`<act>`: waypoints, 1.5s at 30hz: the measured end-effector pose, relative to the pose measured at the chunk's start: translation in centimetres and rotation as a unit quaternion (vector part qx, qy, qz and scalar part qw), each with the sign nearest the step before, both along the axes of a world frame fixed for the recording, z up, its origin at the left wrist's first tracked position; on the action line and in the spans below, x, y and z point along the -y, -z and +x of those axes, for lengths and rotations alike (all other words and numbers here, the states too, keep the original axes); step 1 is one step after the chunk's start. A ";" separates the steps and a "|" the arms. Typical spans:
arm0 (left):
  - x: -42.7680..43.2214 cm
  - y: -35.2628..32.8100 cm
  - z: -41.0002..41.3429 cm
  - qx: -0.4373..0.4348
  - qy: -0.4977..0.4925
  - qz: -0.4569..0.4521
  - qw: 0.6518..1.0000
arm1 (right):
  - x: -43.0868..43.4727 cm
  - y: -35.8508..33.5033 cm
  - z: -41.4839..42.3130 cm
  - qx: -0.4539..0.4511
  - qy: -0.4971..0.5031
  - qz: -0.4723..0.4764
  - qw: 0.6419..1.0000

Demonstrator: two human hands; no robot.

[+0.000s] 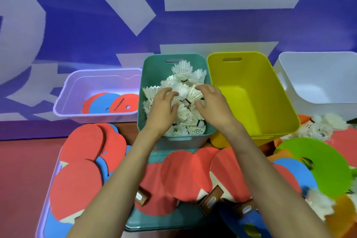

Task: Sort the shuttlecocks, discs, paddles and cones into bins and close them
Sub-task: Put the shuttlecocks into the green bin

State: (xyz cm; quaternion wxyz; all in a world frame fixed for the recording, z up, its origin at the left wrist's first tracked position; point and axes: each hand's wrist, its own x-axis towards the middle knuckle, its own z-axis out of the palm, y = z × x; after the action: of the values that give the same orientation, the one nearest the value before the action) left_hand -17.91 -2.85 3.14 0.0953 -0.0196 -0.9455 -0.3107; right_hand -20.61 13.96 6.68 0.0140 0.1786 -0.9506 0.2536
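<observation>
So both hands are down in the teal bin (152, 75) in the middle; left hand (164, 106) and right hand (211, 105) sit side by side on the heap of white shuttlecocks (182, 71), fingers spread and a bit curved, touching the feathers but not really pinching anything; that bin is packed. Far left is the lavender bin (96, 117) with a few round paddles in it (123, 105); right of the teal one is the yellow bin (251, 102), then the white bin (318, 83). Near side is a mess of red paddles (183, 176); green disc (318, 168) and some loose shuttlecocks (324, 126) off to the right.
</observation>
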 end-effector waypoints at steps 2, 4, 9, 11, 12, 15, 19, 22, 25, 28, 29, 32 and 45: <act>-2.3 -0.1 1.4 -0.026 0.018 -0.005 0.999 | -2.2 -0.2 1.0 -0.007 0.005 0.004 1.000; -5.2 -0.2 2.8 -0.041 0.027 -0.014 0.999 | -4.9 -0.2 2.0 -0.025 0.014 0.009 1.000; -13.0 -0.3 7.1 -0.126 0.033 -0.001 0.992 | -12.6 -0.1 5.2 -0.060 0.006 -0.009 0.998; -17.0 0.2 9.3 -0.148 0.045 0.001 0.988 | -16.4 0.4 6.8 -0.066 -0.008 -0.024 0.997; -19.1 0.6 10.6 -0.142 0.054 0.004 0.988 | -18.4 0.8 7.6 -0.065 -0.018 -0.030 0.997; -24.4 2.8 13.9 -0.070 0.077 0.023 0.994 | -23.9 2.5 9.9 -0.037 -0.041 -0.011 0.998; -29.6 5.9 16.7 0.107 0.112 0.027 0.988 | -30.5 5.4 12.0 0.087 -0.028 0.064 0.994; -33.0 6.7 18.0 0.194 0.109 0.033 0.974 | -34.0 6.7 13.3 0.154 -0.016 0.123 0.980; -35.7 7.0 18.5 0.223 0.112 0.032 0.968 | -36.2 7.6 14.1 0.206 -0.010 0.167 0.964; -37.4 7.7 18.6 0.235 0.138 0.014 0.962 | -37.0 8.1 15.0 0.244 -0.017 0.196 0.950; -37.8 7.9 18.5 0.243 0.146 0.010 0.959 | -37.1 8.3 15.2 0.248 -0.024 0.209 0.946; -38.9 8.4 18.3 0.293 0.139 -0.016 0.946 | -37.1 8.5 15.7 0.238 -0.038 0.233 0.942; -38.7 9.6 17.9 0.317 0.060 0.141 0.936 | -36.8 7.5 14.1 0.232 0.031 -0.029 0.972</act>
State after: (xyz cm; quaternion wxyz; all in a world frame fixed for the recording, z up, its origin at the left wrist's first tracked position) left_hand -0.05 35.84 -6.43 -0.2259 0.0370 -0.8702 -0.4363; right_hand -6.47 50.75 -0.85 -0.1942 0.0846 -0.9252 0.3148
